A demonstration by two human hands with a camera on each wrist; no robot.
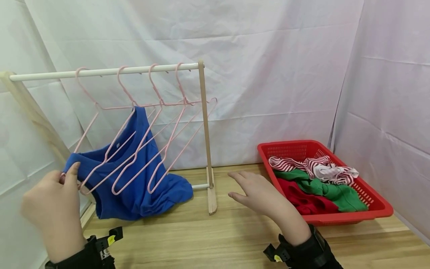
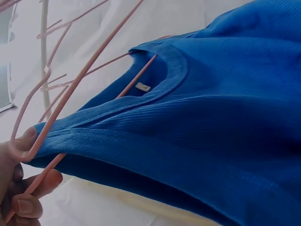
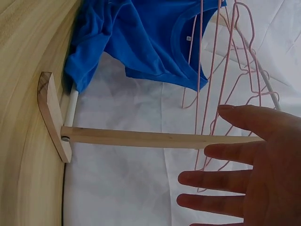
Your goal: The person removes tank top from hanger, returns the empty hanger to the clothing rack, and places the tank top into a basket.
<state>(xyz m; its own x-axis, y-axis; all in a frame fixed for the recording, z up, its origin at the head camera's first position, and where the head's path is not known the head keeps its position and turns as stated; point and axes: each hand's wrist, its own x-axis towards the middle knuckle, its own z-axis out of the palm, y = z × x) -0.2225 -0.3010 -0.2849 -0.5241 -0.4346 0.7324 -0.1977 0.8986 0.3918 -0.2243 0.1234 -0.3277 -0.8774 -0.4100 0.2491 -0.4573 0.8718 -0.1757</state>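
My left hand (image 1: 52,203) pinches the shoulder of a blue tank top (image 1: 141,198) together with the end of a pink hanger (image 1: 86,129). In the left wrist view, the thumb lies on the fabric and curled fingers (image 2: 28,205) are at the hanger's lower bar. The hanger passes through the neck opening, where a small white label (image 2: 143,86) shows. The top hangs slanted, its lower part bunched near the table. My right hand (image 1: 256,192) hovers above the table between rack and basket, fingers spread and holding nothing.
A clothes rack with a white rod (image 1: 107,72) and wooden upright (image 1: 205,123) carries several pink hangers. On the right, a red basket (image 1: 377,209) contains a striped garment (image 1: 292,163), a green garment (image 1: 322,188) and a red garment (image 1: 302,198). White cloth (image 1: 268,74) surrounds the wooden table (image 1: 181,243).
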